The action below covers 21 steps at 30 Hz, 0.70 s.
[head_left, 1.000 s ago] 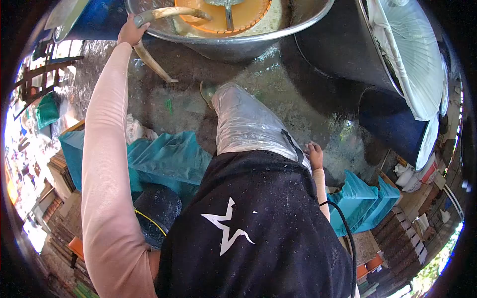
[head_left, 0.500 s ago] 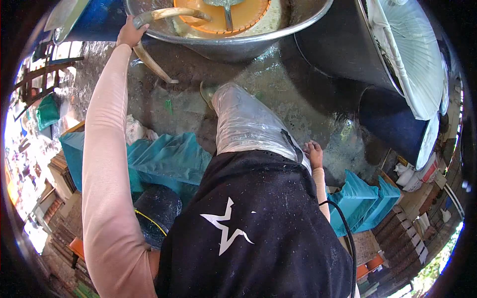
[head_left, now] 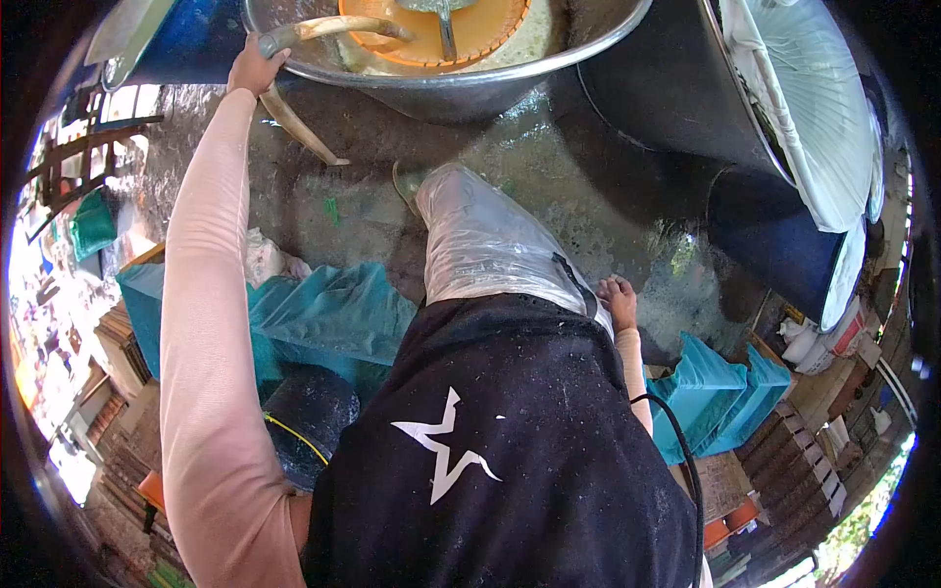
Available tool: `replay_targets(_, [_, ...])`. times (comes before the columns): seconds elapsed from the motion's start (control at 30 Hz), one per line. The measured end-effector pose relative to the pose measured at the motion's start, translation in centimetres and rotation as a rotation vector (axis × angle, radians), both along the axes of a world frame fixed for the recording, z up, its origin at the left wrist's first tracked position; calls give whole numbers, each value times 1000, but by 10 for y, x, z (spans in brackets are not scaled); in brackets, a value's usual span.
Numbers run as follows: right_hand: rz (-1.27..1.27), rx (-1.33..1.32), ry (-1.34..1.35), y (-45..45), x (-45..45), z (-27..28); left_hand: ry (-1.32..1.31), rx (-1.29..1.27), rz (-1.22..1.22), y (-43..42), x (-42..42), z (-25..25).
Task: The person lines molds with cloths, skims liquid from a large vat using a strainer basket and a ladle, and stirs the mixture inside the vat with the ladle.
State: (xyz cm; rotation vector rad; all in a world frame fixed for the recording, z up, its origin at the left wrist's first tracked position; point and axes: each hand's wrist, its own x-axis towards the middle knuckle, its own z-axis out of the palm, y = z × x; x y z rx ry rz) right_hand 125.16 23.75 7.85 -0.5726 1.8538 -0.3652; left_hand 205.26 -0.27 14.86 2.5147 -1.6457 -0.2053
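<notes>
At the upper left, my left hand [head_left: 257, 67] is wrapped around a beige hose [head_left: 338, 26] at the metal basin's rim. A grey band [head_left: 278, 40] circles the hose beside my fingers. One end of the hose reaches over an orange perforated basket [head_left: 510, 39] inside the large metal basin [head_left: 431, 98]; another length hangs below my hand toward the floor. A metal piece [head_left: 448, 37] stands in the cloudy, yellowish liquid in the basket. My right hand [head_left: 619, 302] hangs low beside my clear plastic apron [head_left: 490, 235], its fingers loosely bent with nothing visible in them.
Dark drums stand at the right, one [head_left: 676, 88] topped with white cloth [head_left: 804, 108]. Teal sheeting [head_left: 333, 309] lies behind me on the left, near a black bucket [head_left: 312, 412]. More teal sheeting [head_left: 701, 392] is at the right. The concrete floor [head_left: 363, 206] looks wet.
The view has shifted very slightly. Both hands, the hose and the basin stay as they were.
</notes>
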Motion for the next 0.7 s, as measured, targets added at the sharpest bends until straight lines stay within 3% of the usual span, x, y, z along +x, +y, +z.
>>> replay_targets(0.7, [29, 24, 8, -3, 1, 2, 26, -24, -18, 2, -7, 8])
